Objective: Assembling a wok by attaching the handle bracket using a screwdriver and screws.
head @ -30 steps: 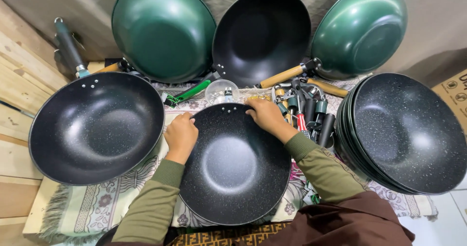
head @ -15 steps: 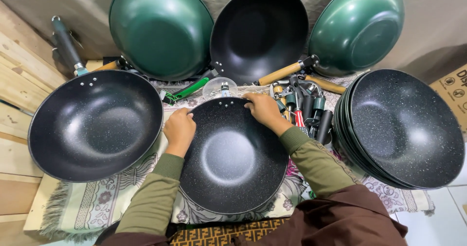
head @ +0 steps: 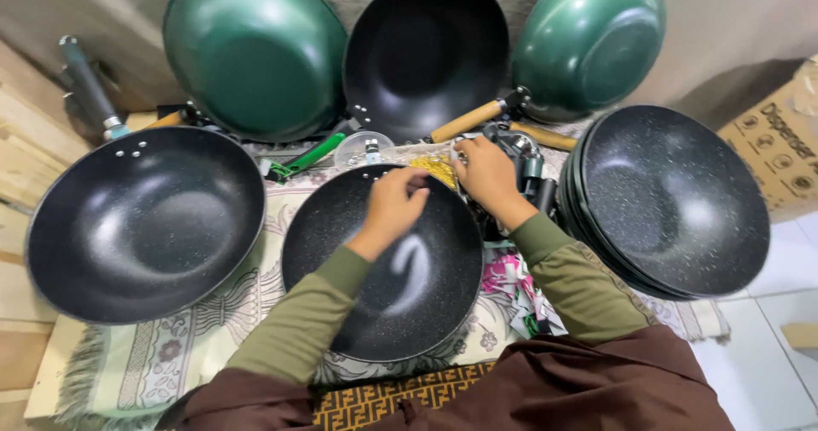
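Observation:
A black speckled wok point(head: 400, 312) without a handle lies on a patterned cloth point(head: 170, 354) in front of me. My left hand point(head: 394, 205) is over its far rim, fingers bent beside the rivet holes. I cannot see whether it pinches anything. My right hand point(head: 487, 175) is just past the rim, with its fingertips at a small pile of gold-coloured parts point(head: 436, 169). What those fingers hold is hidden.
A black wok with a grey handle point(head: 145, 226) lies at left, and a stack of black woks point(head: 673, 201) at right. Two green woks point(head: 256, 52) point(head: 588, 39) and a black wok point(head: 426, 48) lean at the back. Loose handles point(head: 467, 121) and a cardboard box point(head: 780, 141) lie nearby.
Both hands have left the wok's side rim. The left has moved right and up to the far rim. The right has reached beyond the rim to the gold parts.

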